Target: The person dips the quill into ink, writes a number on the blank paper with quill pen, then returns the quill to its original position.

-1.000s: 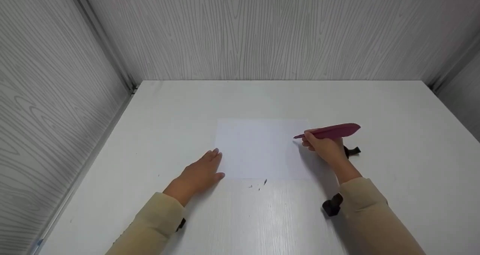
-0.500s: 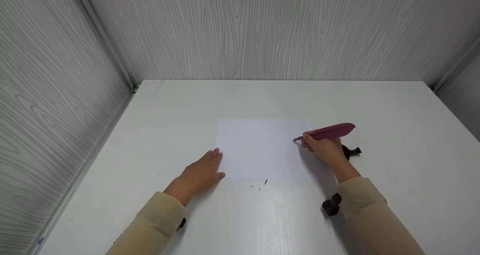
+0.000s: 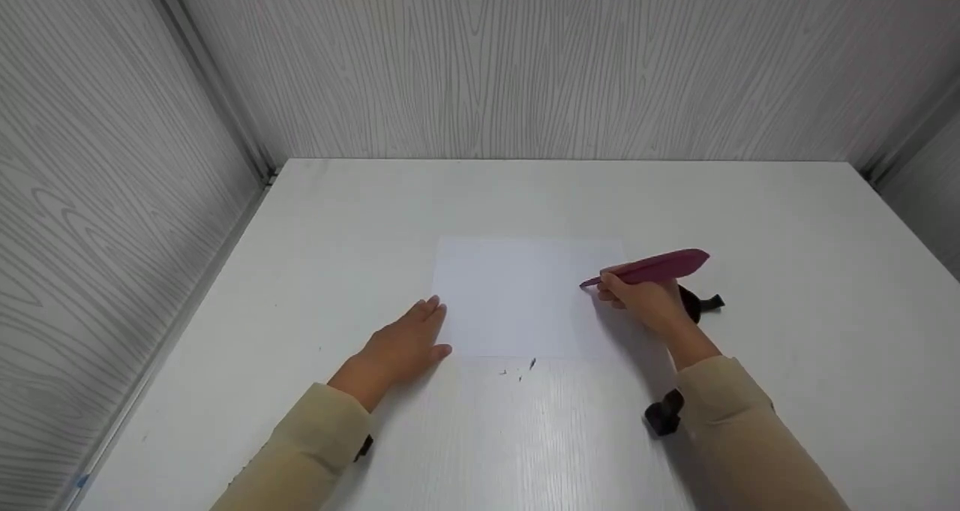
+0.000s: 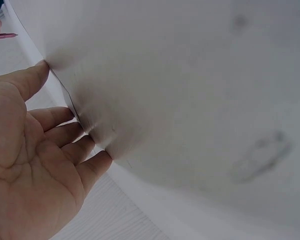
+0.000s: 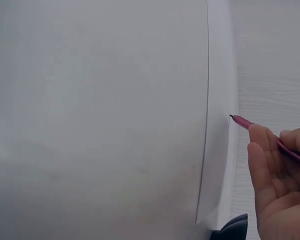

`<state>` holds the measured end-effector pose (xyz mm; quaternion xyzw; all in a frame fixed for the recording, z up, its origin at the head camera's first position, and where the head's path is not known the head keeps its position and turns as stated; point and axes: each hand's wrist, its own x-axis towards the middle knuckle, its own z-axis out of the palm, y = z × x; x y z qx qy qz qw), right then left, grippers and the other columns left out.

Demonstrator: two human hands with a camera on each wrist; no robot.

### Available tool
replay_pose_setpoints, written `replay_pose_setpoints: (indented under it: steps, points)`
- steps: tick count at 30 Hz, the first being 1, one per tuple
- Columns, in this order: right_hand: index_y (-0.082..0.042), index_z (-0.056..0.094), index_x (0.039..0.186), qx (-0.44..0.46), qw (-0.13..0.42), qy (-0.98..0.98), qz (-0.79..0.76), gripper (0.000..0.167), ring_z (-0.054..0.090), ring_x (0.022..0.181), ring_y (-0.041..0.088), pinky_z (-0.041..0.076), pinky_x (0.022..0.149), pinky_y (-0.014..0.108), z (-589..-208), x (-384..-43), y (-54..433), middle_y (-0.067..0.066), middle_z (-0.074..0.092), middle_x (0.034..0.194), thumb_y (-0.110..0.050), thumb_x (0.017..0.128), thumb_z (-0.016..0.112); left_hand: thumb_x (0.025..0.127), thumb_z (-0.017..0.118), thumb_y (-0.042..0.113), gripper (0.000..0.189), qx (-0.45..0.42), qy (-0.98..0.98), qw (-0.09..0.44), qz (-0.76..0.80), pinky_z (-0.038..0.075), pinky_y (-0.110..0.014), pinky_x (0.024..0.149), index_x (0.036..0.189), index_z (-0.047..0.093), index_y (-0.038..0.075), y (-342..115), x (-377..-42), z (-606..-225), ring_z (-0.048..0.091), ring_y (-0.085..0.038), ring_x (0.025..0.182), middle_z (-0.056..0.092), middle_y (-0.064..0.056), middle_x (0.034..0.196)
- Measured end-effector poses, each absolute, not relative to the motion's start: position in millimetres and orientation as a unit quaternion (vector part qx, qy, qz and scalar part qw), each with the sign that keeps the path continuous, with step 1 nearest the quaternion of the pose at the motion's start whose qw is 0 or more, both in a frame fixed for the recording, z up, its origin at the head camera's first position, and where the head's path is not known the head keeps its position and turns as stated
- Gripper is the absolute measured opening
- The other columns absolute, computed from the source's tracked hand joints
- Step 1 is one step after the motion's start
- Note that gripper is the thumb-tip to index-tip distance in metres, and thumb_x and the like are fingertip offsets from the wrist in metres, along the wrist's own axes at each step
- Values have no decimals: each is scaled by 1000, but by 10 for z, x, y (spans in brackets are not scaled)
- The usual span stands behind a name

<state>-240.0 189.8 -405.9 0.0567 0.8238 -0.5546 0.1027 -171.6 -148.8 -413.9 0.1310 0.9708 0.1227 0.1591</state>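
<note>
A white sheet of paper (image 3: pixel 517 293) lies flat on the white table. My left hand (image 3: pixel 397 350) rests at its left edge, fingertips and thumb touching near the near corner. In the left wrist view those fingers (image 4: pixel 82 147) look extended. By the sheet's right side, my right hand (image 3: pixel 649 301) pinches a dark red feather-shaped pen (image 3: pixel 667 266) between thumb and fingers. Its tip points left, down onto the paper just inside the right edge. The right wrist view shows the pen's (image 5: pixel 242 121) dark point at the paper surface.
A black object (image 3: pixel 711 303) with a flared end stands on the table behind my right hand, partly hidden. Small dark marks (image 3: pixel 532 363) dot the table in front of the paper. Grey wood-grain panels (image 3: pixel 480 68) rise at the back and both sides.
My right hand has moved the pen slightly left and toward me, its tip coming further over the paper. The left hand stays in place at the left edge.
</note>
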Motion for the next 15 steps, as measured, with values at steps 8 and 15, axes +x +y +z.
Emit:
replay_pose_setpoints:
  steps: [8, 15]
  points:
    - [4, 64, 113, 18, 98, 825, -557, 38, 68, 83, 12, 54, 76, 24, -4076, -2370, 1881, 9, 72, 95, -28, 93, 64, 99, 52, 34, 66, 127, 972, 157, 123, 22, -46, 111, 149, 25, 0, -1483, -1725, -4155, 12, -27, 143, 16, -12, 157]
    - [4, 66, 113, 3, 117, 818, -563, 38, 69, 85, 14, 54, 77, 27, -4087, -2334, 1881, 10, 71, 95, -27, 92, 66, 99, 53, 35, 67, 123, 972, 157, 120, 23, -47, 111, 150, 25, 1, -1480, -1729, -4163, 13, -27, 143, 16, -11, 157]
